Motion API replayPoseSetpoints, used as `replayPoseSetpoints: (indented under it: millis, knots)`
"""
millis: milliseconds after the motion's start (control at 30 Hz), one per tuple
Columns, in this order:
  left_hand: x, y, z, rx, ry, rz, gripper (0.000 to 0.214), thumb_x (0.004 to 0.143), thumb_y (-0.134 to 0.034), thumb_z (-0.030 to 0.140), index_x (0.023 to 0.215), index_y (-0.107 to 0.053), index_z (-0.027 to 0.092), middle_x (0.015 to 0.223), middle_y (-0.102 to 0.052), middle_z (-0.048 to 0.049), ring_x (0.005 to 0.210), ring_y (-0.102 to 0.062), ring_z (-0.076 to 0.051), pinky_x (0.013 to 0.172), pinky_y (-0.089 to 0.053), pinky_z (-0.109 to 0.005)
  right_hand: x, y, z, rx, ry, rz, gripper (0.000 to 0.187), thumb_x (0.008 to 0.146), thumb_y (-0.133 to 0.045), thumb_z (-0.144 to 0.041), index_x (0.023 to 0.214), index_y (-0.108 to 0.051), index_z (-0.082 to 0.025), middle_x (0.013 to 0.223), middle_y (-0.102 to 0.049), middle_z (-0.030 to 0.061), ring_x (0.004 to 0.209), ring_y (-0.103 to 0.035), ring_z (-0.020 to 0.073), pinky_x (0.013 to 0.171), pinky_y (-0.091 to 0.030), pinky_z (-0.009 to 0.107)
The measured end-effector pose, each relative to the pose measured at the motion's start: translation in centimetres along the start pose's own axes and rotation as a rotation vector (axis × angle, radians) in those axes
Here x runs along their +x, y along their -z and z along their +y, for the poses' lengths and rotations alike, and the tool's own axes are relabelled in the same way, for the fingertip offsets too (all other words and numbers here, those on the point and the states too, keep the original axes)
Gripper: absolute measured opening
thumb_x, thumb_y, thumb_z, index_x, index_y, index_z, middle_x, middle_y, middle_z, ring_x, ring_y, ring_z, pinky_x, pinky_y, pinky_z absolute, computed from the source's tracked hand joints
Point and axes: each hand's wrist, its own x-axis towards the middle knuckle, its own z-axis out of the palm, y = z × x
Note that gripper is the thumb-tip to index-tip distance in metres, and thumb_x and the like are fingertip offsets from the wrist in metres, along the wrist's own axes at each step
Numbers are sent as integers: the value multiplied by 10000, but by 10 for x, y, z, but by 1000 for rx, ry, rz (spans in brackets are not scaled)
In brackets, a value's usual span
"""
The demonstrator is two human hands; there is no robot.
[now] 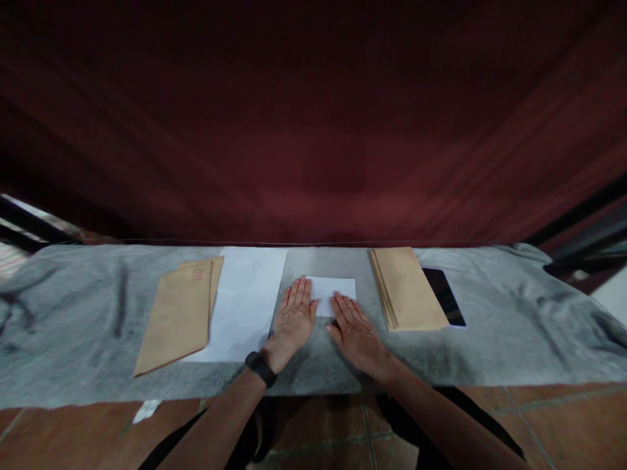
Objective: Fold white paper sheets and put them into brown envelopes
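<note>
A small folded white sheet of paper [337,287] lies flat on the grey cloth in front of me. My left hand [294,313] is open and flat, its fingers stretched forward over the paper's left edge. Palm down, my right hand [355,333] rests with straight fingers across the paper's lower right part. Both thumbs point inward, apart from each other. Left of my left hand are large white paper sheets [247,300], and brown envelopes [179,313] overlap their left side. A stack of brown envelopes [409,287] sits to the right of my right hand.
A dark phone or tablet [445,297] lies partly under the right envelope stack. Grey cloth [509,313] covers the long, narrow surface. A dark red curtain-like sheet [313,163] hangs behind it. A white scrap [145,410] is on the tiled floor [318,431].
</note>
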Motion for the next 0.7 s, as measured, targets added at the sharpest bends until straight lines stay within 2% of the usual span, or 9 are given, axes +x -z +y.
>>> replayPoseSetpoints:
  millis: [133,333,467,567,633,700]
  knots:
    - [0,1,0,-6,3,-8,603,1024,-242,345,1551,-299,57,1594,-360,-161,1516,-263,-242,1228,-274,-461,-2,0,9,-44,-46,20,635,1042,-396,-393,1585,-244,-102,1598,-360,155,1490,-316,249,1219,-299,472]
    - [1,3,1,2,18,-24,599,1029,-245,357,1532,-340,47,1593,-362,-162,1511,-276,-247,1241,-245,-448,-6,2,17,-70,-93,7,612,1051,-369,-402,1581,-268,-114,1587,-384,149,1471,-355,256,1205,-310,465]
    - [0,8,9,-31,31,21,605,1036,-250,361,1529,-327,19,1598,-339,-190,1516,-256,-272,1245,-238,-487,-6,1,18,-93,-76,32,581,1054,-366,-368,1563,-310,-95,1572,-411,150,1464,-367,251,1205,-306,458]
    - [-6,14,24,-112,-121,44,603,1046,-262,385,1556,-276,63,1620,-316,-155,1530,-213,-243,1250,-242,-472,-6,-1,19,-106,-63,54,552,1050,-374,-324,1546,-346,-83,1569,-418,144,1470,-353,242,1208,-302,441]
    - [-14,16,35,-172,-268,26,612,1048,-282,430,1572,-247,114,1627,-315,-126,1527,-224,-224,1247,-258,-457,-6,-2,19,-112,-51,56,543,1042,-377,-279,1548,-342,-86,1579,-404,140,1479,-335,235,1212,-295,430]
    - [-21,16,43,-207,-357,-8,641,1041,-298,486,1576,-237,136,1619,-333,-128,1516,-261,-224,1238,-277,-458,-7,-4,19,-121,-45,58,545,1033,-377,-244,1555,-329,-95,1588,-388,136,1485,-324,232,1211,-293,425]
